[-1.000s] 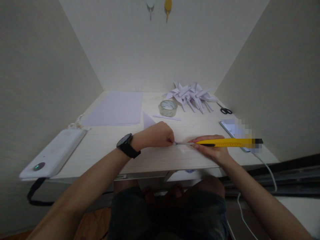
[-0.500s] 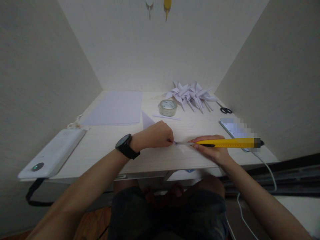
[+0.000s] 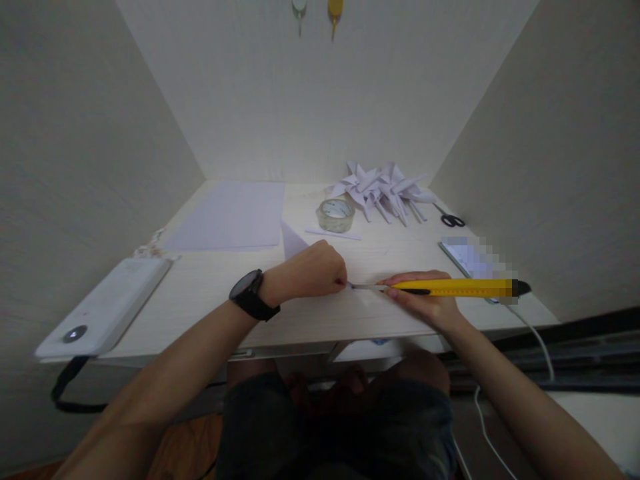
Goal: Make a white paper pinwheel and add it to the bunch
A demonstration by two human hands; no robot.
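My right hand (image 3: 433, 303) grips a yellow box cutter (image 3: 457, 287), its blade pointing left. The blade tip reaches the curled fingers of my left hand (image 3: 323, 268), close above the desk. That hand is closed in a fist; whatever its fingers pinch is too small or hidden to make out. A white paper piece (image 3: 293, 243) with a slanted edge lies partly behind it. Just beyond are a thin white paper stick (image 3: 334, 235) and a roll of clear tape (image 3: 336, 217).
Several white paper pinwheels (image 3: 385, 189) are heaped at the back right, beside black scissors (image 3: 452, 221). A phone (image 3: 463, 257) with a cable lies at right. White paper sheets (image 3: 235, 217) lie back left; a white boxy device (image 3: 110, 303) sits front left. Walls enclose the desk.
Almost nothing differs. Both hands and the box cutter hold nearly the same position, with only a very slight shift of the knife's rear end.
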